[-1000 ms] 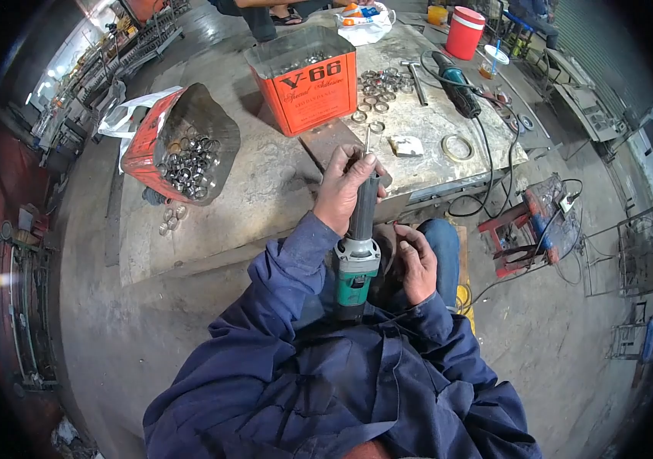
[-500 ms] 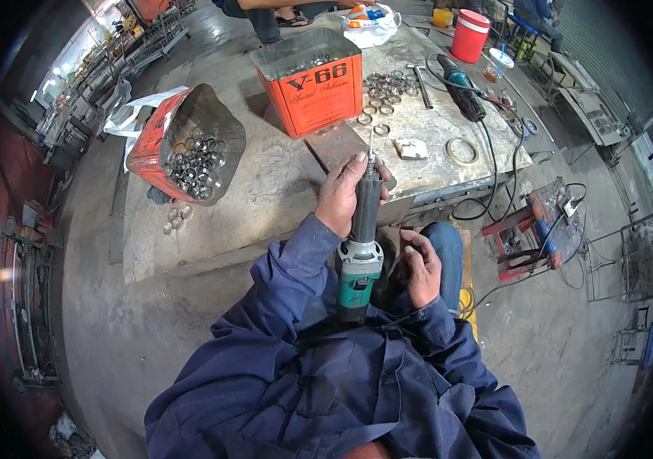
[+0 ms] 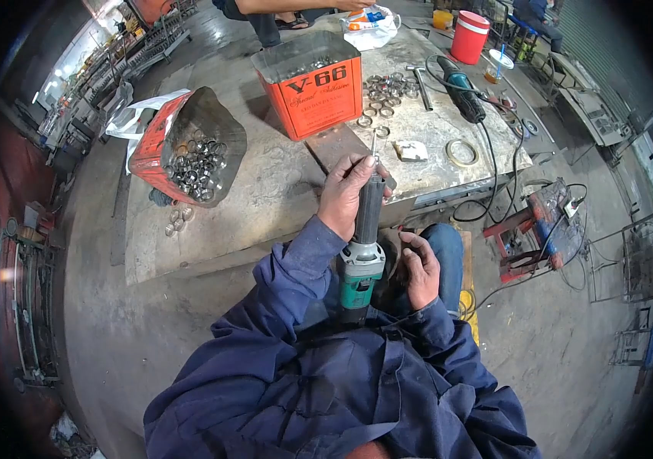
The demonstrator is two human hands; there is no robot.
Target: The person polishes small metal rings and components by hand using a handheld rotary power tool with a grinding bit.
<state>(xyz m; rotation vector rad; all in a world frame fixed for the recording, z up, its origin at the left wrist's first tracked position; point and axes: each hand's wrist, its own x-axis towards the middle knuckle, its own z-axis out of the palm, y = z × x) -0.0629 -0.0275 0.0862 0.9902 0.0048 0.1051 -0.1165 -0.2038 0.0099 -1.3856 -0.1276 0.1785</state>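
My left hand point(image 3: 346, 197) is wrapped around the dark grip of a green-bodied die grinder point(image 3: 361, 284). Its thumb lies near the collet, and a thin bit point(image 3: 374, 144) points away from me toward the table. The grinder's rear end rests by my lap. To the right of the tool, my right hand point(image 3: 420, 269) hovers by my knee with its fingers curled in. Whatever those fingers hold, if anything, is hidden. Beyond the bit, several metal rings point(image 3: 385, 99) lie on the worktable point(image 3: 265, 180).
An upright orange tin point(image 3: 315, 99) and a tipped one point(image 3: 159, 145) contain metal rings. A hammer point(image 3: 423, 88), a larger ring point(image 3: 462, 152), a white block point(image 3: 411, 150) and another corded power tool point(image 3: 460, 90) lie rightward. A red stool point(image 3: 529, 233) stands right. Another person's arm point(image 3: 288, 4) reaches across the far edge.
My left hand has shifted slightly to the right along with the die grinder, and its thumb sits a bit differently near the collet. My right hand stays almost still.
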